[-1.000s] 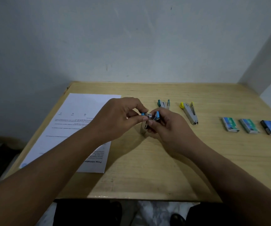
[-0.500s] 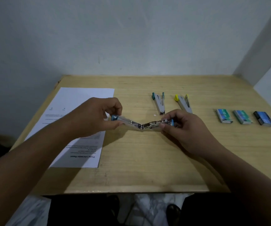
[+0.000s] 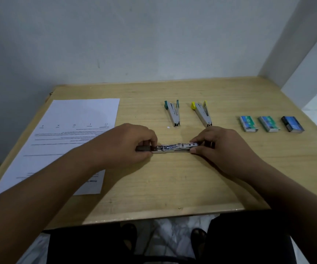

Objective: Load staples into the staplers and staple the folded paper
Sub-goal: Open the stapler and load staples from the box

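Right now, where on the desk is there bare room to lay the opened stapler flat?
Bare wood lies at the near edge, between the forearms and right of the printed sheet. The far strip is bare too. It is crowded around the teal stapler, yellow stapler and three staple boxes.

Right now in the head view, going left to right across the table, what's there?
paper → left hand → opened stapler → right hand → green box → second green box → blue box
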